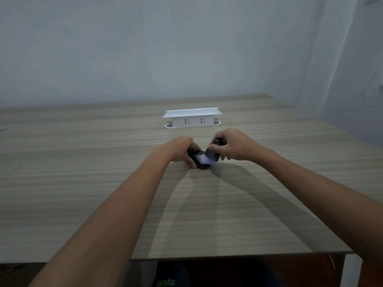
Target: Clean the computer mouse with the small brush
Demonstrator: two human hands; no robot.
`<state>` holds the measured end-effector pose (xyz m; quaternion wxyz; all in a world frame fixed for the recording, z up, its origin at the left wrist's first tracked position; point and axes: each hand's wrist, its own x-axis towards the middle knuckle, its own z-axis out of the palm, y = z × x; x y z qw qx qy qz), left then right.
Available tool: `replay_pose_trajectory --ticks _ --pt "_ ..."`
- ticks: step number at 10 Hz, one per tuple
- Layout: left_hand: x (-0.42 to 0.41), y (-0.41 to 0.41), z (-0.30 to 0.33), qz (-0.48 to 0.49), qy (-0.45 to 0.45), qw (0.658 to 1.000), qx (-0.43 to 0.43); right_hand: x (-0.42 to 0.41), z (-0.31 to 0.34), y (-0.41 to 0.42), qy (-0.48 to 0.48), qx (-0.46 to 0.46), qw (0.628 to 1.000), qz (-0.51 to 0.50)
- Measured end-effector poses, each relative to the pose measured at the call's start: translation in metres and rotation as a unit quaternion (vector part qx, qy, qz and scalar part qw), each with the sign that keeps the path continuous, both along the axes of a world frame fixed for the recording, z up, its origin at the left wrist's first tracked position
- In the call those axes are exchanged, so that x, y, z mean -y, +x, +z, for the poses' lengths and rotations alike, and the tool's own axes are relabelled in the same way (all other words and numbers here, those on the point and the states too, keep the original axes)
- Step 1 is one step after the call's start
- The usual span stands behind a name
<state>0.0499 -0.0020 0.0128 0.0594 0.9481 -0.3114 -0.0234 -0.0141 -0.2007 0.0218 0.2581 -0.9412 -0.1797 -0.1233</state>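
Forearms span the bench (83, 183); mid-frame, left hand (182, 150) clamps mouse (200, 160), right hand (232, 145) grasps brush (210, 156), apparently touching. Use light strokes.

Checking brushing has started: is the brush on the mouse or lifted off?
On it: the brush's pale bristles rest on the mouse, which lies on the table.

The worktop (103, 183) looks like pale wood-grain laminate, smooth and matt with fine streaks. The mouse (200, 162) is dark plastic with a slight sheen. The socket box (192, 119) behind is white plastic, smooth. The wall (145, 48) is flat matt paint.
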Motion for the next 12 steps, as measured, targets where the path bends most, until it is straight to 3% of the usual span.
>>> replay_pose_trajectory --ticks 1,2,3,4,5,7,11,12 --pt "0.001 -0.002 0.000 0.006 -0.003 1.000 -0.004 0.006 -0.001 0.002 -0.004 0.065 0.996 -0.057" --pt "0.001 -0.003 -0.001 0.015 -0.005 1.000 -0.002 0.007 -0.003 -0.003 0.048 0.002 0.999 -0.005" --pt "0.002 -0.004 -0.002 0.025 -0.015 1.000 -0.007 0.019 -0.015 0.003 0.006 0.023 0.998 -0.051" --pt "0.003 -0.005 -0.004 0.040 -0.026 0.999 -0.014 0.037 -0.022 0.007 0.012 0.083 0.990 -0.109" --pt "0.005 -0.008 -0.008 0.060 -0.047 0.997 -0.010 0.045 -0.026 0.003 0.044 0.107 0.988 -0.102" --pt "0.007 -0.012 -0.018 0.090 -0.053 0.994 0.018 0.047 -0.052 -0.009 -0.057 0.124 0.985 -0.105" --pt "-0.023 -0.029 -0.032 0.148 -0.209 0.966 -0.025 0.032 -0.074 -0.026 -0.128 0.124 0.980 -0.090" --pt "-0.028 -0.027 -0.043 0.155 -0.238 0.959 -0.007 0.033 -0.064 -0.030 -0.078 0.091 0.986 -0.115"
